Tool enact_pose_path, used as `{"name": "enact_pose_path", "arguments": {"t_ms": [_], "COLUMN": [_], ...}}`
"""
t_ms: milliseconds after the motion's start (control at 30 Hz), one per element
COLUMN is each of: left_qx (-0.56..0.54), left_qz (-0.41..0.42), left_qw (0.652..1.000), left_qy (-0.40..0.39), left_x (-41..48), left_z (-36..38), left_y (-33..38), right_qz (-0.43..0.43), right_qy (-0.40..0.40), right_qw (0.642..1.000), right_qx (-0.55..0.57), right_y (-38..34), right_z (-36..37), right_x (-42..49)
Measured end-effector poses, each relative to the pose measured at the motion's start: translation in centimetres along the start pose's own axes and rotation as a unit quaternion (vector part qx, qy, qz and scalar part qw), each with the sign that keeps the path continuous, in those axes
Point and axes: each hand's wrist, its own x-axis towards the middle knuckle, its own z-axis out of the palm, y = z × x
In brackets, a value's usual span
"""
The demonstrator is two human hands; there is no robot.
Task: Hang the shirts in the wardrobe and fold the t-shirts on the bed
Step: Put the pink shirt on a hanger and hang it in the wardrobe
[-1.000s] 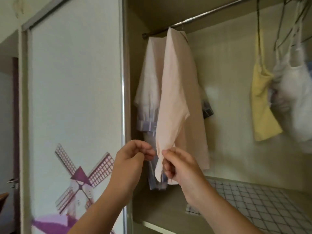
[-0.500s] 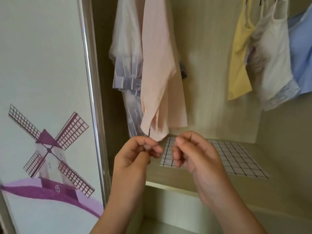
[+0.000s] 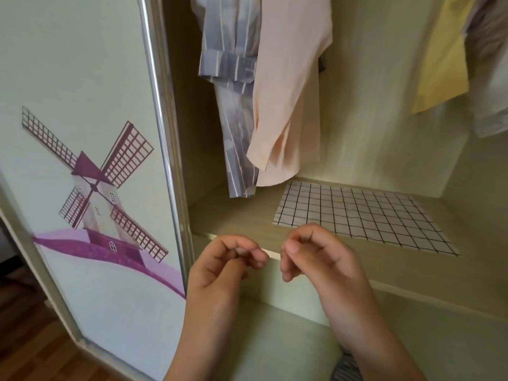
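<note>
Four garments hang in wardrobe [image 3: 371, 119]: striped shirt [image 3: 233, 64] touching peach shirt [image 3: 288, 92] at left; yellow top [image 3: 439, 64] and pale garment [image 3: 492, 100] at right. One checked cloth [image 3: 357, 215] on shelf [image 3: 233, 215]. Two hands before shelf edge: left hand [image 3: 222, 268], right hand [image 3: 321, 259], fingers [image 3: 255, 257] curled together, holding nothing.

Both bare forearms reach up side by side, the left hand [image 3: 224, 264] and right hand [image 3: 323, 259] near each other but apart, fingers curled inward, thumbs against fingertips, holding nothing.
</note>
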Motion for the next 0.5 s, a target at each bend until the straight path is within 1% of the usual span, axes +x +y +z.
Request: {"name": "enact_pose_path", "arguments": {"t_ms": [133,267,367,500], "left_qx": [0.029,0.065,0.102,0.15], "left_qz": [-0.012,-0.032,-0.035,-0.04], "left_qw": [0.998,0.988,0.976,0.947], "left_qy": [0.052,0.136,0.189,0.28], "left_x": [-0.7,-1.8,-3.0,-5.8], "left_z": [-1.7,-3.7,-5.4,-8.5], "left_y": [-0.6,-0.5,0.1,0.7], "right_qz": [0.02,0.041,0.064,0.095], "right_qy": [-0.036,-0.1,-0.151,-0.222], "right_qw": [0.999,0.994,0.986,0.97], "right_qx": [0.002,0.002,0.015,0.034], "right_y": [1.4,2.9,4.2,5.9], "right_z": [0.6,2.3,4.2,7.1], "right_x": [0.3,0.8,1.0,0.7]}}
